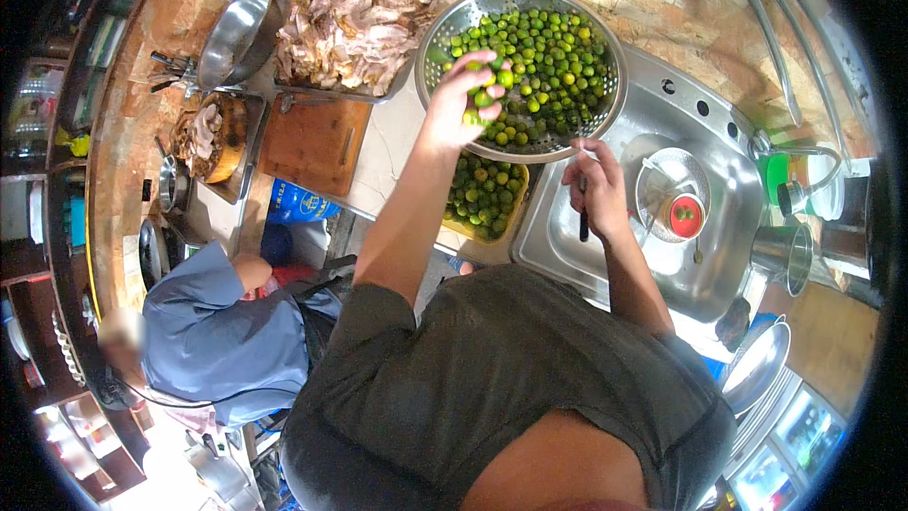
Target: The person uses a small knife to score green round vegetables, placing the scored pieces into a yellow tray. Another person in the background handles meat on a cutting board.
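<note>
Several small green citrus fruits (502, 79) are gathered in my left hand (454, 99), above the left side of a perforated steel colander (424, 60). Many more small green and yellowish citrus fruits (546, 50) fill the colander. My right hand (599, 188) is closed around the black handle (584, 227) of a slim tool, probably a small knife, near the colander's lower right rim; its blade is hard to make out. Under the colander's near edge, a yellow tray (523, 209) holds darker green citrus fruits (482, 191).
To the right, a steel sink (716, 291) holds a strainer (699, 174) and a red-lined bowl (686, 216). Raw meat pieces (355, 35) fill a metal tray at left, beside a wooden cutting board (316, 138) and steel bowl (237, 39). A person in blue (234, 341) stands left.
</note>
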The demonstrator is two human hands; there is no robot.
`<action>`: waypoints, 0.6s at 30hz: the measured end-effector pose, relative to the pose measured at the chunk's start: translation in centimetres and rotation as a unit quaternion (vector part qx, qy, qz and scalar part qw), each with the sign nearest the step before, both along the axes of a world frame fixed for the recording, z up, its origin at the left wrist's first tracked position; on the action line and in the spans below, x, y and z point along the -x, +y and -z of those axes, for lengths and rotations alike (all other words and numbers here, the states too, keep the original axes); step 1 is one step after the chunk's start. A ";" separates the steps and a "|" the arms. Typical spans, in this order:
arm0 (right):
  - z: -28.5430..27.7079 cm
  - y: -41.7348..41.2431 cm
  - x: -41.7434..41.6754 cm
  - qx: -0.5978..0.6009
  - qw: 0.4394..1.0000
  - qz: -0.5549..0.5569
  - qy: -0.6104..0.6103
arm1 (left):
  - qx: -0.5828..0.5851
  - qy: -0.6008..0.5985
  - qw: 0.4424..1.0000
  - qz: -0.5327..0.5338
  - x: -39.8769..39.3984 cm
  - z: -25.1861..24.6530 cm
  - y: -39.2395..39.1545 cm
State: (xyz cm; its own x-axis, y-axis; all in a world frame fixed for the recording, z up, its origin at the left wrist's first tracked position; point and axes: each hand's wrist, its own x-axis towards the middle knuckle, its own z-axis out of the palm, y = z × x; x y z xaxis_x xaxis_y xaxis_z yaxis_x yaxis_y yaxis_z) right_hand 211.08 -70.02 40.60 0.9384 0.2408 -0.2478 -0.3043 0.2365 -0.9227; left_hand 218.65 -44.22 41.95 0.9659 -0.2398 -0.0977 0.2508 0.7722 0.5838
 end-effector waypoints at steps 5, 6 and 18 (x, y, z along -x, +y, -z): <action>-2.4 5.9 -2.6 -0.015 0.998 -0.057 0.020 | 0.036 0.041 0.998 -0.042 6.3 -1.1 -2.8; -3.5 7.3 -2.5 -0.049 0.997 -0.060 0.013 | 0.019 0.026 0.998 -0.046 7.4 -1.4 -2.8; -1.4 10.5 -0.2 0.033 0.969 -0.168 -0.175 | -0.101 0.130 0.976 -0.145 13.7 0.0 0.6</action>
